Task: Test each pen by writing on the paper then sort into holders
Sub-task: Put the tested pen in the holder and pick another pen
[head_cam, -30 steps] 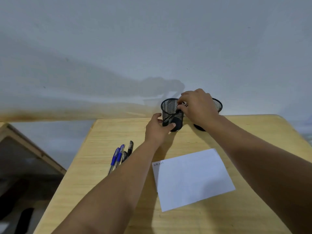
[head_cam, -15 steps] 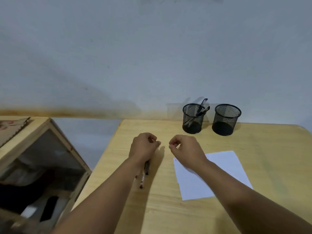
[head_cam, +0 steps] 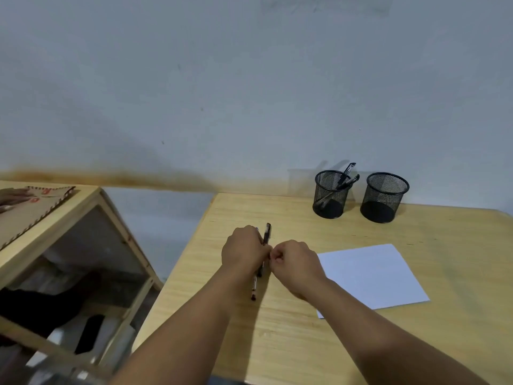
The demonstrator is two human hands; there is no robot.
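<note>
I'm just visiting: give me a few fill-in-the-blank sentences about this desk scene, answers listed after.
1. The pens already sorted stand in the ____ mesh holder.
2. The right mesh holder looks ____.
3. The sheet of paper lies to the ____ of both hands.
4. The left hand and right hand meet over pens lying on the ____.

Answers: left; empty; right; table

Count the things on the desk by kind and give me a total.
Mesh pen holders: 2
Pens in the left holder: 2
Pens under the hands: 2 visible
Sheets of paper: 1
Total: 7
</note>
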